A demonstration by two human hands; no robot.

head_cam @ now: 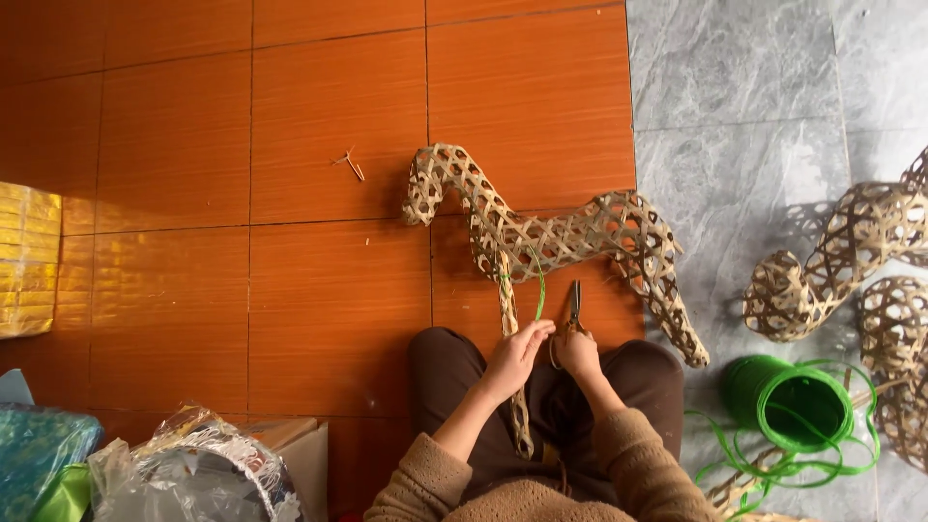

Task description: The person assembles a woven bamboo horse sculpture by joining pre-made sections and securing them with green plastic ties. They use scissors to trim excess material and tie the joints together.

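A woven bamboo animal frame [570, 237] lies on the orange tiled floor in front of my knees. My left hand [515, 354] pinches a thin green plastic strand [539, 287] that loops up to the frame, next to a woven leg piece [509, 319] running down between my legs. My right hand [579, 352] grips a pair of pliers [575, 304] whose jaws point up toward the frame. The two hands are close together, almost touching.
A green coil of plastic strand [791, 404] sits at my right on the grey stone floor, loose loops spilling out. More woven bamboo shapes [851, 251] lie at the far right. Crinkled foil and plastic bags [193, 474] are at the lower left, a yellow sheet [27, 256] at the left edge.
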